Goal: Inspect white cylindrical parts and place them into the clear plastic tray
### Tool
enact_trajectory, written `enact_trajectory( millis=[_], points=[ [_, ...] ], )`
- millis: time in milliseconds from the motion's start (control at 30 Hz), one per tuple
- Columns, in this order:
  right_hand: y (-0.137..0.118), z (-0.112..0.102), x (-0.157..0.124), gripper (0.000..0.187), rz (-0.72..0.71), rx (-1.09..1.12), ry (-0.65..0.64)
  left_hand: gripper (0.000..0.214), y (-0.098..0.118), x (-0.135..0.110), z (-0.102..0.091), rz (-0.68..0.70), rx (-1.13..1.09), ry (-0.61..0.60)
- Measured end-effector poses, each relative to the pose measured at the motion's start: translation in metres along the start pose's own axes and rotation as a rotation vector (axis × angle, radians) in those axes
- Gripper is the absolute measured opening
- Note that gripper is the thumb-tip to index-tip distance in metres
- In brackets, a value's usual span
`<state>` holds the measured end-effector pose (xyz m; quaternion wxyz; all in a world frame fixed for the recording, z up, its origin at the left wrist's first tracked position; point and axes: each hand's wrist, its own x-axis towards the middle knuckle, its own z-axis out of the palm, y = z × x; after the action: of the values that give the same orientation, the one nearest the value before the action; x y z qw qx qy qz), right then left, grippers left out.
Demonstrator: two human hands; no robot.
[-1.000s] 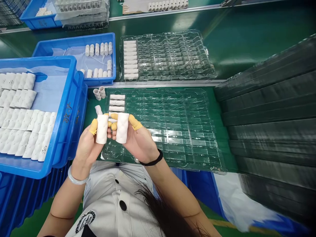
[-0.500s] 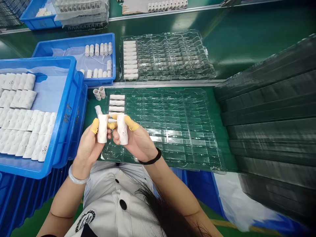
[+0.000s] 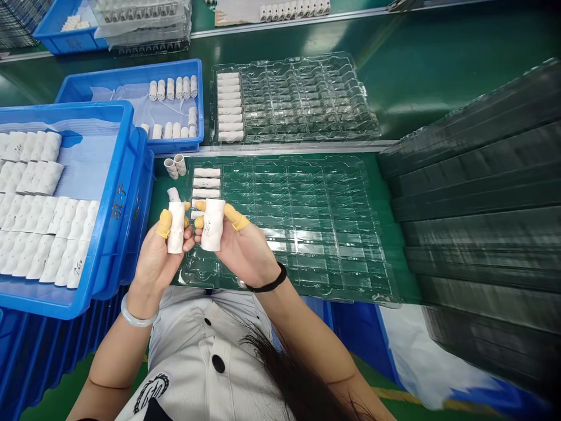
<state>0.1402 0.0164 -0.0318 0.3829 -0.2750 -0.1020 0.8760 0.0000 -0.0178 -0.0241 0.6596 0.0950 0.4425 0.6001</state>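
My left hand (image 3: 155,248) is closed on a white wavy tube (image 3: 176,229), held upright between thumb and fingers. In my right hand (image 3: 245,248) is a second white wavy tube (image 3: 213,227) with small dark writing on its side. Yellow covers wrap the thumbs and some fingertips. The two tubes stand side by side, a small gap apart. Behind them lies a clear plastic tray (image 3: 289,234), with several white tubes (image 3: 207,182) in its left column. Beyond my left hand, one tube (image 3: 173,194) lies on the green table, and two hollow tubes (image 3: 174,166) stand farther back.
Stacked blue crates (image 3: 125,134) on the left hold rows of white tubes. A smaller blue bin (image 3: 131,70) with tubes stands behind them. Another clear tray (image 3: 302,96), its left column filled, sits at the back. A tall stack of dark trays (image 3: 473,193) rises on the right.
Both tubes have turned in my fingers: writing now shows on the left one, and it has shifted on the right one. My hands have moved slightly left and the tubes are farther apart.
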Motion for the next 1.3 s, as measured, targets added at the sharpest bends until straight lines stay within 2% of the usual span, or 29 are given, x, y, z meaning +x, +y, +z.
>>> enact_trajectory(
  millis=[100, 200, 300, 400, 567, 700, 867, 1133, 1300],
  points=[
    [0.0019, -0.0048, -0.0011, 0.027, -0.037, -0.033, -0.046, 0.037, -0.0020, 0.0007, -0.0026, 0.002, 0.068, 0.009],
    [0.0035, -0.0069, -0.0022, 0.033, -0.083, -0.068, -0.091, 0.036, -0.0037, 0.0012, -0.0044, 0.017, 0.118, 0.053],
    [0.0043, -0.0070, -0.0018, 0.036, -0.094, -0.091, -0.099, 0.041, -0.0029, 0.0007, -0.0043, -0.016, 0.110, 0.001],
    [0.0041, -0.0076, -0.0009, 0.034, -0.060, -0.087, -0.077, 0.043, -0.0011, 0.0002, -0.0036, -0.039, 0.070, -0.048],
    [0.0036, -0.0079, -0.0034, 0.027, -0.067, -0.122, -0.103, 0.035, -0.0010, -0.0006, -0.0025, -0.013, 0.118, -0.003],
    [0.0026, -0.0039, -0.0048, 0.021, -0.084, -0.075, -0.050, 0.030, -0.0009, -0.0021, -0.0007, 0.013, 0.124, 0.051],
    [0.0003, -0.0010, -0.0029, 0.034, -0.005, -0.035, 0.031, 0.037, 0.0023, -0.0026, 0.0012, -0.058, 0.041, 0.040],
    [0.0016, -0.0015, -0.0032, 0.027, -0.015, -0.011, 0.022, 0.038, -0.0007, -0.0009, -0.0039, -0.052, 0.091, 0.027],
    [0.0022, -0.0010, -0.0031, 0.024, -0.023, -0.003, 0.013, 0.036, -0.0009, -0.0024, -0.0044, -0.039, 0.093, -0.032]
  ],
)
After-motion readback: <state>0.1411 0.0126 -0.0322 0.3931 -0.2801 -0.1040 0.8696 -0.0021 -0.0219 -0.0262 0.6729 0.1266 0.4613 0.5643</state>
